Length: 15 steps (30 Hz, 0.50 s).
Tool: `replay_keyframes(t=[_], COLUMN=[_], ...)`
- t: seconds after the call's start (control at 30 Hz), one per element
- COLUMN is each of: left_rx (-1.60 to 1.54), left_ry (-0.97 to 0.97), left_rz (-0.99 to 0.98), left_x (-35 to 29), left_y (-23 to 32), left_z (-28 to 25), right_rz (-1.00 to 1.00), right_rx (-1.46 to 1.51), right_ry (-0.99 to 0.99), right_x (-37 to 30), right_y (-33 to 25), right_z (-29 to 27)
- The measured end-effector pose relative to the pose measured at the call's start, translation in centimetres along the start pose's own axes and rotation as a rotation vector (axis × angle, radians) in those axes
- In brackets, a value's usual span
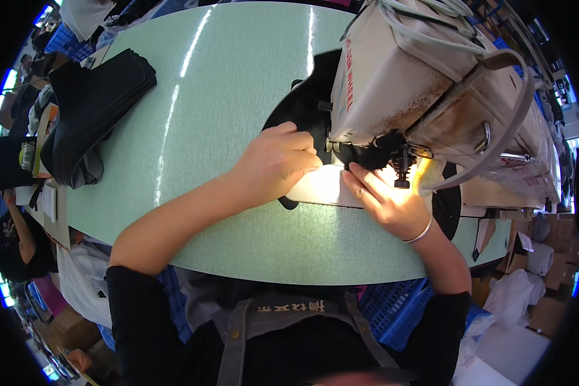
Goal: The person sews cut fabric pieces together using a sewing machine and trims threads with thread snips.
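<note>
far left of the sewing machine point(383, 77): a co-worker's bare forearm point(22, 231), beyond the table edge. next, left of the machine: folded black cloth point(100, 93), lying at the left rim of the pale green table point(206, 128).

left hand point(280, 161): just left of the machine's needle area. fingers curled in; whether they pinch anything, cannot tell. behind it, beside the machine, a dark flat shape point(302, 109); cloth or machine part, cannot tell.

black piece point(354, 156): at the machine's needle area, over the lit pale bed point(325, 188); outline partly lost against dark machine parts.

right hand point(392, 206): on the near side of the machine. fingers extended, unclenched, tips touching the black piece from above, not wrapped round it. pale bracelet point(421, 230) on the wrist.

blue crate point(392, 315): nearer than the machine, below table level. right of the machine: pale plastic bags point(511, 296), cardboard boxes point(563, 254).
</note>
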<state>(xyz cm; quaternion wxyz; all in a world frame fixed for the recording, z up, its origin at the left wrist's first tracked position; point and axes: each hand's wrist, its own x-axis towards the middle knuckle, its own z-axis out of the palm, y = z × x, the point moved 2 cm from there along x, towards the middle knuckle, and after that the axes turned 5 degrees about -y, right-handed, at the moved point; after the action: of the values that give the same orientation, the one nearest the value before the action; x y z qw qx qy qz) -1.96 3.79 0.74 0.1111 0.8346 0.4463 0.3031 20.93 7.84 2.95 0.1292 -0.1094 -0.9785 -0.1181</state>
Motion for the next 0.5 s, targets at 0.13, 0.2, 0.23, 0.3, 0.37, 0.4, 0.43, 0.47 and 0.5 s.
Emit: replay_keyframes(t=[0.13,0.2,0.23,0.3,0.37,0.4,0.43,0.47,0.5], left_rx=[-0.029,-0.013,-0.002,-0.044,-0.058,-0.050,-0.044,-0.046,-0.048], left_ry=[0.011,-0.004,-0.013,0.011,0.006,-0.008,-0.023,-0.029,-0.032], left_rz=[-0.003,-0.009,-0.010,-0.005,-0.009,-0.015,-0.021,-0.026,-0.030], left_x=[0.0,0.0,0.0,0.0,0.0,0.0,0.0,0.0,0.0], left_y=[-0.2,-0.3,-0.3,-0.4,-0.4,-0.4,-0.4,-0.5,-0.5], left_z=[0.0,0.0,0.0,0.0,-0.1,0.0,0.0,0.0,0.0], right_rz=[0.025,0.038,0.034,0.023,0.091,0.119,0.141,0.157,0.185], right_rx=[-0.023,0.000,-0.001,-0.008,-0.074,-0.099,-0.072,-0.043,-0.007], right_ry=[-0.039,-0.048,-0.064,-0.114,-0.150,-0.164,-0.200,-0.230,-0.253], right_x=[0.2,0.3,0.3,0.2,-0.5,-0.9,-1.2,-1.4,-1.6], right_y=[-0.9,-1.0,-1.0,-0.4,1.2,2.1,3.0,4.0,4.9], right_z=[0.3,0.1,-0.1,-0.7,-1.9,-2.5,-2.7,-2.9,-2.7])
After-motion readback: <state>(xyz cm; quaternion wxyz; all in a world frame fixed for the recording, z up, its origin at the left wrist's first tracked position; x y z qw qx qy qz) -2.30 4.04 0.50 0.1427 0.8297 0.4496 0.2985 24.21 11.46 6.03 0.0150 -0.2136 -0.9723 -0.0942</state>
